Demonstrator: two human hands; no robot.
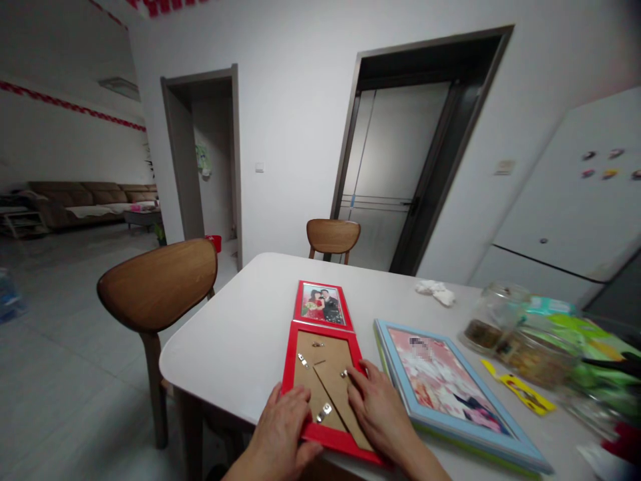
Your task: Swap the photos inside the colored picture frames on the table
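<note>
Face down on the white table, a red picture frame shows its brown backing board, which has metal turn clips and a folded stand flap. My left hand grips the frame's near left corner, thumb at the near edge and fingers over the left side. Curled over the right side is my right hand, its fingertips at a metal clip. Beyond it, touching or nearly so, lies a second red picture frame with a photo of two people facing up.
Right of my hands lies a stack of larger frames, a blue frame on top. Farther right are glass jars, a yellow packet and green bags. Crumpled tissue lies behind. Wooden chairs stand around the table.
</note>
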